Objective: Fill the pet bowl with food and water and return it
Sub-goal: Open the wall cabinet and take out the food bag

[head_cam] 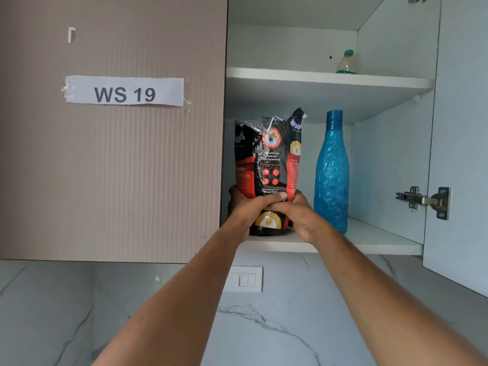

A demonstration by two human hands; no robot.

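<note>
A black and red bag of puppy food [269,159] stands upright on the lower shelf [369,241] of an open wall cupboard, its top crumpled open. My left hand [248,207] grips the bag's lower left side, thumb across the front. My right hand [295,212] grips the lower right side, and the two hands meet at the front. A tall blue plastic water bottle [331,173] with a blue cap stands just right of the bag on the same shelf. No pet bowl is in view.
The left cupboard door [111,167] is closed and bears a paper label reading WS 19. The right door [456,143] hangs open with its hinge showing. A small clear bottle [346,62] sits on the upper shelf. A marble wall with a switch plate [245,280] lies below.
</note>
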